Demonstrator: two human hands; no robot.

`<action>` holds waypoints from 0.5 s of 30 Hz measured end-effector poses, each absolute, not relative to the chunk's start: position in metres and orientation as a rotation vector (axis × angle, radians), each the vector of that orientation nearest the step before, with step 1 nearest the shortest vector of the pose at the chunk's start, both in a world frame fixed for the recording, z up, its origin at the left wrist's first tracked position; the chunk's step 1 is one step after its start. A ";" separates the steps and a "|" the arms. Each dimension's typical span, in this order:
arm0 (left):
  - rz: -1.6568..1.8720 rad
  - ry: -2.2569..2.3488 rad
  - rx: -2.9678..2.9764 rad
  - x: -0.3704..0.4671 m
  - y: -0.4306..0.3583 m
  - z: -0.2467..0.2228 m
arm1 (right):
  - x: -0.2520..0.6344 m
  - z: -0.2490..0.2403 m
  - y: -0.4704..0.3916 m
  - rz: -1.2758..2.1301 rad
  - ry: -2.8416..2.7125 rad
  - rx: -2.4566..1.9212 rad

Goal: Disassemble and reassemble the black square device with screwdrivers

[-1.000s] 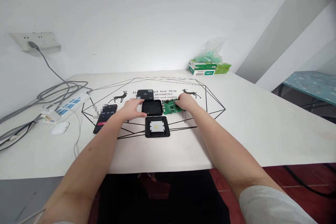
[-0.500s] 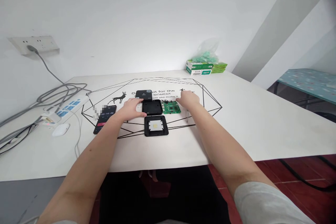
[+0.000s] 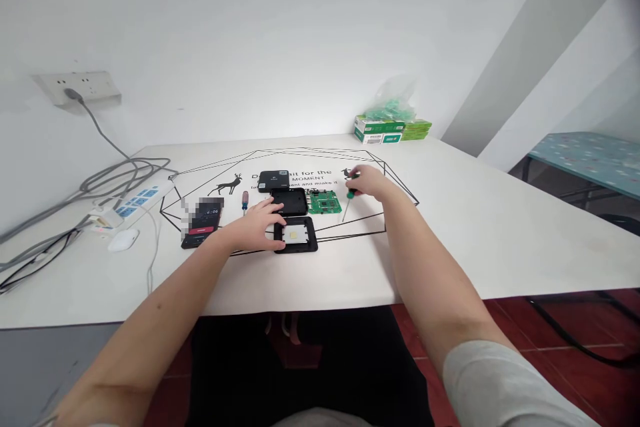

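My right hand (image 3: 370, 182) is closed on the green-and-black handle of a screwdriver (image 3: 351, 193), whose thin shaft slants down toward the tabletop. Just left of it lies a green circuit board (image 3: 325, 202). My left hand (image 3: 255, 227) has its fingers spread, resting at the left edge of a black cover with a metal plate (image 3: 296, 235). Its upper fingertips reach the corner of an empty black casing (image 3: 293, 201) behind that cover. Further back sits a black box-like device with labels (image 3: 273, 180). A second screwdriver (image 3: 245, 201) lies left of the casing.
At left are a phone (image 3: 203, 223), a white earbud case (image 3: 123, 240) and a power strip (image 3: 145, 200) with tangled grey cables (image 3: 100, 180). Green-and-white boxes (image 3: 380, 130) under a plastic bag (image 3: 393, 103) stand at the back. The white table (image 3: 475, 233) has printed lines.
My left hand has moved down from the empty casing to the plated cover, baring the second screwdriver. My right hand has shifted slightly right, and its screwdriver's handle now shows.
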State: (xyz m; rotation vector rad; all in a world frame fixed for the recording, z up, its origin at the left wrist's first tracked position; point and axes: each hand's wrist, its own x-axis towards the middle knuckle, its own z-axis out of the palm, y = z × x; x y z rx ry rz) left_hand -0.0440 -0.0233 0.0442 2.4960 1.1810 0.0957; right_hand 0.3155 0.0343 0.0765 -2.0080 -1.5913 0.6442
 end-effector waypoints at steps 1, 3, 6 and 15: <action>0.141 1.170 2.481 -0.045 -0.025 0.040 | 0.305 0.079 0.033 0.638 -1.591 -1.899; 0.201 1.160 2.458 -0.047 -0.026 0.034 | 0.277 0.083 0.027 0.670 -1.523 -1.482; 0.253 1.161 2.464 -0.046 -0.025 0.031 | 0.228 0.083 0.012 0.645 -1.535 -1.052; 0.324 1.062 2.483 -0.041 -0.020 0.030 | 0.179 0.050 -0.019 0.275 -1.905 -0.673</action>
